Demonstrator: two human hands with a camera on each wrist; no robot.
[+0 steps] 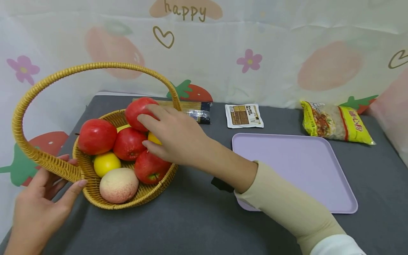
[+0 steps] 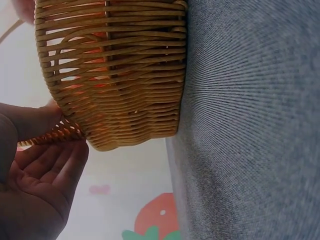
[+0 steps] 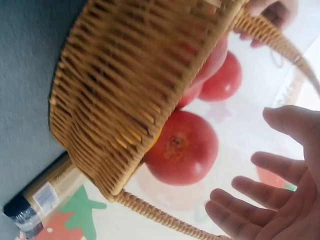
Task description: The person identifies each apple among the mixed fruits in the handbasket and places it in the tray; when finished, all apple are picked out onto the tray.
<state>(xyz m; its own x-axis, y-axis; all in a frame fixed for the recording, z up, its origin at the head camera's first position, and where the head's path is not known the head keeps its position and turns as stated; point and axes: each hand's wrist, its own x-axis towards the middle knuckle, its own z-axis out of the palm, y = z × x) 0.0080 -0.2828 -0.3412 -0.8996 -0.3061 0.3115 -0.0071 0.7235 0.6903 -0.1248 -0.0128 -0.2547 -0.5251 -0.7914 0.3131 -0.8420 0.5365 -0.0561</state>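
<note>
A wicker basket point(image 1: 169, 177) with a tall arched handle point(image 1: 108, 66) stands on the left of the table. In it lie several red apples, a yellow fruit point(image 1: 107, 164) and a pale pinkish peach point(image 1: 119, 185). My left hand point(image 1: 43, 205) holds the foot of the handle, thumb on one side and fingers on the other, as the left wrist view point(image 2: 45, 170) also shows. My right hand point(image 1: 176, 136) reaches over the basket's right side beside the top apple point(image 1: 135, 115). From the right wrist view, its loosely bent fingers point(image 3: 280, 170) appear apart from that apple.
A lilac tray point(image 1: 293, 170) lies on the grey table, partly under the right forearm. Behind it are a white sachet point(image 1: 244, 116) and a yellow bag of noodles point(image 1: 338, 122). A long pack point(image 1: 199, 112) lies behind the basket. A printed curtain hangs at the back.
</note>
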